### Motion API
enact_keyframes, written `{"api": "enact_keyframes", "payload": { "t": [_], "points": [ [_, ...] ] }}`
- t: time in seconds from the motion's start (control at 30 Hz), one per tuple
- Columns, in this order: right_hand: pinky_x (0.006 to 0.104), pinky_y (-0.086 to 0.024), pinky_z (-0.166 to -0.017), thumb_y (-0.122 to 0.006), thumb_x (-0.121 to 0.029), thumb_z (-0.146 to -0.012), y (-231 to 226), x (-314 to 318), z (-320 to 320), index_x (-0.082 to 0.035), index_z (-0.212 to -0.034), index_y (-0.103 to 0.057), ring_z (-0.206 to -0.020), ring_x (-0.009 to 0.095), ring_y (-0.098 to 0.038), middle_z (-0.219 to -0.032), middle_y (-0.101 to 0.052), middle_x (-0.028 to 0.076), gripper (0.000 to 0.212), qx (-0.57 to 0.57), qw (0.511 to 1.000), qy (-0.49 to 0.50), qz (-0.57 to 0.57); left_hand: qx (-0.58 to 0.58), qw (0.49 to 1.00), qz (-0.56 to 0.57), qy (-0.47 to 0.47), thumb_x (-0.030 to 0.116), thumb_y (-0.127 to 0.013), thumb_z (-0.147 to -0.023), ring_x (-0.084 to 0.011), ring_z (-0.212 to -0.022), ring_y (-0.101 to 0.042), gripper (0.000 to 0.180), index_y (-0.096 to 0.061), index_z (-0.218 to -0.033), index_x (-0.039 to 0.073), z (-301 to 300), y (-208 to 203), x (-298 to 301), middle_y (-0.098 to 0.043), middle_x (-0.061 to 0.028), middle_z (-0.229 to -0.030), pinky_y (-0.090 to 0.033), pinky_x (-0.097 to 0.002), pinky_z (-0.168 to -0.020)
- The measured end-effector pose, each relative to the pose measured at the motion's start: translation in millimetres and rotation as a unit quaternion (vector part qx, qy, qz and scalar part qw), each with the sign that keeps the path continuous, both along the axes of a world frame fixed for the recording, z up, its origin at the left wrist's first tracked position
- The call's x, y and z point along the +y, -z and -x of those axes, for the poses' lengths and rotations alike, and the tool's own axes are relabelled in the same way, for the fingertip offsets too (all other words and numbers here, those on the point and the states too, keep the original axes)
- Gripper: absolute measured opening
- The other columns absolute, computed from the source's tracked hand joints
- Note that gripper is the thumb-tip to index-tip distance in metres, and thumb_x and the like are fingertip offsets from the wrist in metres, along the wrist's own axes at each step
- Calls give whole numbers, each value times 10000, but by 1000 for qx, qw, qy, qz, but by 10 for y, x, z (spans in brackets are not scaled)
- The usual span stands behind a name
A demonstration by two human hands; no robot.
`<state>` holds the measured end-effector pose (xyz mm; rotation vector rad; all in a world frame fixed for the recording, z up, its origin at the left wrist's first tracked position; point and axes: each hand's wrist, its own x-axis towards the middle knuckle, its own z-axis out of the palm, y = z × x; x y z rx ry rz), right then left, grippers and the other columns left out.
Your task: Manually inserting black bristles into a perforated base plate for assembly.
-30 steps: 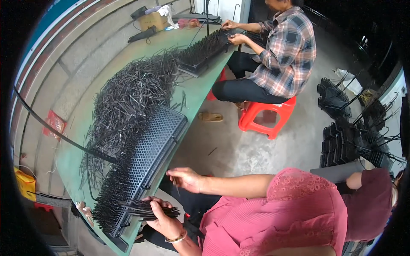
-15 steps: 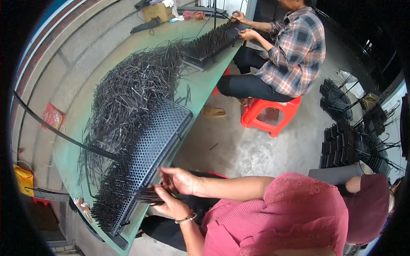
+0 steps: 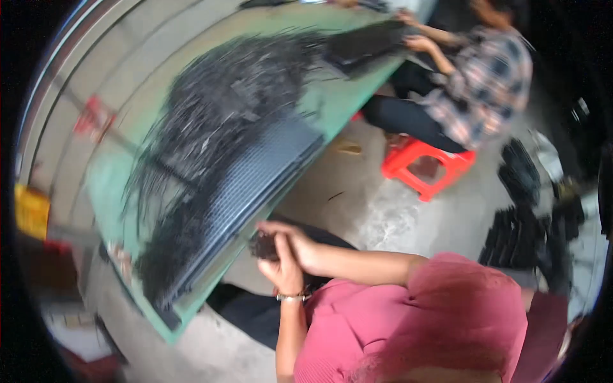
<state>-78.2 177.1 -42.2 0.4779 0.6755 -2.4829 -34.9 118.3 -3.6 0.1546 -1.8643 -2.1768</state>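
Observation:
My left hand [image 3: 285, 271], with a bracelet at its wrist, is closed round a bundle of thin dark rods [image 3: 263, 246]. My right hand [image 3: 299, 247] cups the bundle from the other side, its fingers partly hidden. Both hands are over my lap, off the edge of the green table [image 3: 211, 281]. Beyond them on the table lies a long perforated tray [image 3: 255, 169]; many dark rods stand in its left part. A large heap of loose dark rods [image 3: 236, 89] spreads behind it. Motion blurs the picture.
A co-worker in a plaid shirt [image 3: 485, 86] sits on a red stool [image 3: 431, 167], hands at another dark rod-filled tray [image 3: 367, 48] on the table's far end. Dark stacked parts [image 3: 514, 239] stand on the floor at right. A yellow bag [image 3: 32, 210] is at far left.
The view has shifted, so the table and co-worker appear moved. My hands have come together around the bundle, which now points more end-on, farther from the tray.

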Motion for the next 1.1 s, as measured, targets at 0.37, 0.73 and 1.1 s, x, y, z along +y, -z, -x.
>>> {"api": "enact_keyframes", "payload": {
  "t": [0.37,0.73,1.1],
  "points": [
    [198,-388,-697,-626,-137,-876,-899,249,456,12,-1036,-639,-755,43,-477,-867,-582,-20,219,289,915,12,-280,-189,890,-395,128,162,-555,-928,-98,-668,-500,244,-516,-1117,14,75,-527,-417,-561,-36,-864,-445,-265,-608],
    [211,-460,-665,-693,-5,-781,-1123,43,1437,-17,-972,-680,-769,92,-574,-879,-613,35,192,588,622,157,-493,-261,896,-341,111,187,-611,-890,-126,-693,-576,282,-563,-1075,-20,406,-216,-394,-620,-84,-855,-502,-279,-634],
    [250,-502,-633,-707,4,-750,-990,-36,1545,4,-920,-680,-734,150,-614,-871,-645,89,172,659,543,151,-498,-257,909,-303,125,187,-597,-895,-170,-757,-627,282,-547,-1083,-17,357,-125,-497,-641,-120,-934,-539,-303,-702]
  ]
}}
